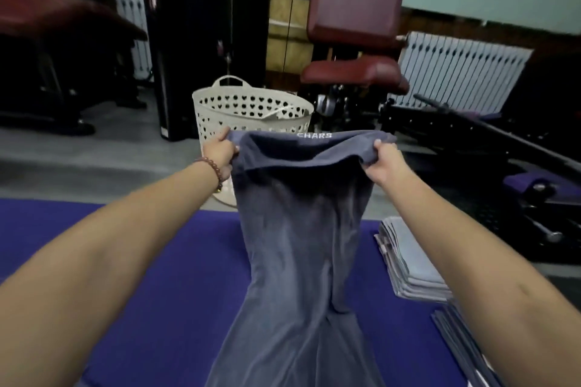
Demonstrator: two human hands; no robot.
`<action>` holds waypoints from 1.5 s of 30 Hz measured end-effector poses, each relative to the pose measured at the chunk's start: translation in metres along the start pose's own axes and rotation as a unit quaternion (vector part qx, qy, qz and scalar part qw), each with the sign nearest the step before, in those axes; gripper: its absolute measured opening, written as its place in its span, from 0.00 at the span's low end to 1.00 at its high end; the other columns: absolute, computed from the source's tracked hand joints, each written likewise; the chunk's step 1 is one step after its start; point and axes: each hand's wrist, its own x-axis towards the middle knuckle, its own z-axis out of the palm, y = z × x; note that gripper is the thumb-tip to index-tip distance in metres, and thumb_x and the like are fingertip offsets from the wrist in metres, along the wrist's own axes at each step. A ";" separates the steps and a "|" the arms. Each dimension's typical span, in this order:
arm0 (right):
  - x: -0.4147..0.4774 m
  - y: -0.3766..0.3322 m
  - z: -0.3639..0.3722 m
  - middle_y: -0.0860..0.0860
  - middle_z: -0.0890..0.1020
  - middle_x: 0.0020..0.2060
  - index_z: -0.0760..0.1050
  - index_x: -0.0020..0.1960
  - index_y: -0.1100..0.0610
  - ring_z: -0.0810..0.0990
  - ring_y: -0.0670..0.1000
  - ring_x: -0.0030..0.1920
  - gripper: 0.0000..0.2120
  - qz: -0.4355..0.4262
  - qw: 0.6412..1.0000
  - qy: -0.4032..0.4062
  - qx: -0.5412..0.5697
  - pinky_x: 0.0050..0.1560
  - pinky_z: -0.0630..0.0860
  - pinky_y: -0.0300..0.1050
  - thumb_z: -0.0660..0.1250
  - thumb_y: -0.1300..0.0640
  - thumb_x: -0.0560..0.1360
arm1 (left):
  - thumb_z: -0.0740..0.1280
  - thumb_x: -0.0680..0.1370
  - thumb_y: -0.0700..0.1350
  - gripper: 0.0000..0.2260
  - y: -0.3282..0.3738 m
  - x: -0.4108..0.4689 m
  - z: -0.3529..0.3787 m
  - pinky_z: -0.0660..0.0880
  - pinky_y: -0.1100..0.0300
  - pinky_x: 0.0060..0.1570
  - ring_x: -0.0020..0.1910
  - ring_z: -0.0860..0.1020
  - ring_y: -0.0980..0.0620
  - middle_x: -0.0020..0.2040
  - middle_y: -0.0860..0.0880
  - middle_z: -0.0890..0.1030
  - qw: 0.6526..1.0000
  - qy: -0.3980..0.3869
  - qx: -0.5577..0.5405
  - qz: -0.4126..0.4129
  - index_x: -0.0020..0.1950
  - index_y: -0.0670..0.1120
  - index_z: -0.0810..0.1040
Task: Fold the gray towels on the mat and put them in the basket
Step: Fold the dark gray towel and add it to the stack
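Pinching the towel (298,229) at its two top corners: left hand (220,151) and right hand (382,163), fingers curled tight into the cloth, held apart. Hanging from the grip, draping down to the mat (188,308). Just behind the grip, the basket (251,110), upright. Down and right of the right hand, a folded stack (412,261) on the mat.

left hand (220,152), right hand (382,163), both clenched, raised

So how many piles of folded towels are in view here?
2. A lighter gray pile sits at the mat's right edge; a darker pile lies nearer the camera, partly hidden behind the right arm. More may be off-frame.
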 end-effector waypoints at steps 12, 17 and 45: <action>0.068 -0.062 0.029 0.57 0.74 0.44 0.71 0.56 0.61 0.78 0.53 0.29 0.11 -0.009 0.995 0.092 -0.039 0.16 0.70 0.37 0.55 0.68 0.77 | 0.53 0.76 0.25 0.24 0.059 0.068 0.040 0.73 0.59 0.45 0.43 0.76 0.48 0.54 0.44 0.76 0.998 0.002 0.026 0.059 0.70 0.40 0.69; 0.053 -0.060 0.006 0.59 0.72 0.45 0.68 0.43 0.58 0.70 0.50 0.34 0.11 -0.046 0.988 0.136 -0.049 0.17 0.66 0.32 0.56 0.73 0.75 | 0.58 0.78 0.32 0.20 0.030 0.066 0.019 0.72 0.62 0.46 0.34 0.68 0.59 0.50 0.48 0.72 0.986 0.058 0.147 0.052 0.70 0.43 0.69; -0.236 0.117 -0.287 0.57 0.72 0.55 0.68 0.69 0.60 0.72 0.50 0.59 0.28 0.026 0.835 -0.114 -0.538 0.56 0.67 0.25 0.69 0.71 0.71 | 0.71 0.70 0.28 0.31 -0.126 -0.268 -0.195 0.69 0.70 0.22 0.21 0.71 0.61 0.52 0.42 0.77 0.887 -0.203 0.375 -0.177 0.70 0.40 0.67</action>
